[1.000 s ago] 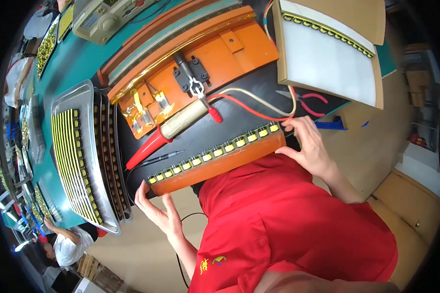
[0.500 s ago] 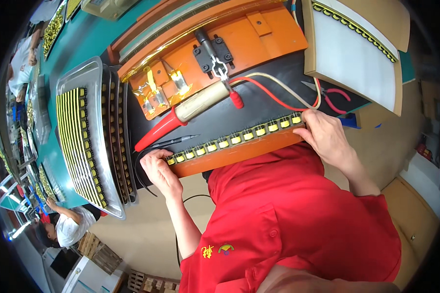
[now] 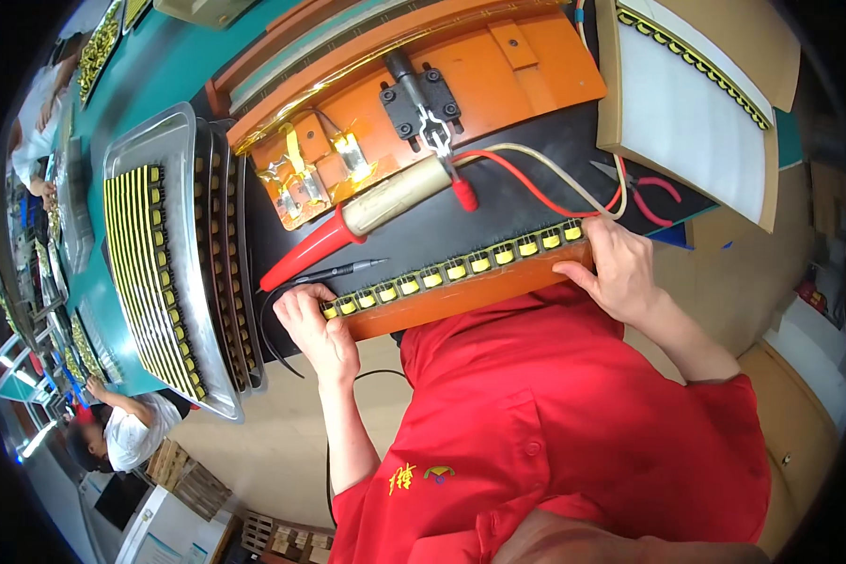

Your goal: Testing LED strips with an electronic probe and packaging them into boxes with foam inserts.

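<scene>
Across the front of my body lies a long orange bar (image 3: 470, 303). Along its far edge runs a row of small yellow-and-black coil-like parts (image 3: 456, 269) with thin pins. My left hand (image 3: 318, 334) grips the left end, its fingers over the far side. At the right end my right hand (image 3: 620, 273) is closed around the bar, the thumb lying on its near face. Just beyond the bar rests a thin black pen-like tool (image 3: 338, 272). Behind that is a thick cream-and-red handled tool (image 3: 397, 195) with red and white wires.
An orange fixture (image 3: 493, 89) with a red-tipped toggle clamp (image 3: 437, 136) stands behind. Metal trays (image 3: 218, 362) with rows of parts are at left. Red-handled pliers (image 3: 656, 199) lie near a foam-lined cardboard box (image 3: 679, 99) at right. Other people work at far left.
My right thumb has slid a little left along the bar's near face. Both hands keep their hold, and the bar has barely shifted.
</scene>
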`<state>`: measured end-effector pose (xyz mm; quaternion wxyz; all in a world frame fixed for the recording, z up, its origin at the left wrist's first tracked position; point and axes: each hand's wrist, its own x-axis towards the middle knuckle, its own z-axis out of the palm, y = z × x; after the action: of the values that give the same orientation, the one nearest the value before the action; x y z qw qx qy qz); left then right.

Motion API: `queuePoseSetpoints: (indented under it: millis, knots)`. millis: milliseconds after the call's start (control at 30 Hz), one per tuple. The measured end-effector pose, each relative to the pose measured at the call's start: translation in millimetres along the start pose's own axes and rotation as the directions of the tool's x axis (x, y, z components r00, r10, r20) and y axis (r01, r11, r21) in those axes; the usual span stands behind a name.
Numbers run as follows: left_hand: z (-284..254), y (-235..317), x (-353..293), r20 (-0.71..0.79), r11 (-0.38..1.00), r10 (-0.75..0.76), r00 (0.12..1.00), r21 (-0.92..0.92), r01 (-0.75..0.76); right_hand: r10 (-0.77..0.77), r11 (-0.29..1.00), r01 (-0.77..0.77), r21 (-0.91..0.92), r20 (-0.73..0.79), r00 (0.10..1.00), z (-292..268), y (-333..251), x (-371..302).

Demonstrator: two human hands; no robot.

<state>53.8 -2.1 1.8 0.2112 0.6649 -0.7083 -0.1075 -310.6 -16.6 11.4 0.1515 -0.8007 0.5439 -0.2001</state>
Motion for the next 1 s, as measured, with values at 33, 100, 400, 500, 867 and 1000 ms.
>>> queuePoseSetpoints:
  millis: [33, 100, 400, 500, 867, 1000]
  knots:
    - [0.1, -0.1, -0.5, 0.001, 1.0, 0.001, 1.0, 0.002, -0.001, 0.001, 1.0, -0.001, 0.002, -0.001, 1.0, -0.7, -0.6, -1.0]
    - [1.5, 0.9, -0.2, -0.018, 1.0, 0.009, 1.0, -0.017, -0.01, -0.005, 1.0, 0.005, 0.011, 0.026, 1.0, -3.4, 0.5, -0.3]
    - [5.0, -4.0, -1.2, -0.118, 0.999, 0.011, 0.993, -0.043, -0.017, 0.027, 0.989, -0.032, 0.143, 0.039, 0.999, -8.3, 9.7, 2.3]
    - [6.1, -8.3, -6.3, -0.178, 0.989, -0.024, 0.984, -0.148, -0.003, 0.036, 0.997, -0.032, 0.072, -0.052, 0.998, -15.3, 0.9, 2.7]
    - [10.9, -7.8, -12.3, -0.152, 0.986, -0.063, 0.986, -0.16, 0.038, 0.076, 0.98, -0.076, 0.184, 0.006, 0.997, -20.7, -1.1, -15.8]
    - [11.9, -1.2, -32.1, -0.337, 0.96, -0.209, 0.918, -0.251, 0.126, 0.027, 0.997, -0.028, 0.078, 0.016, 1.0, -16.6, 2.5, -17.8]
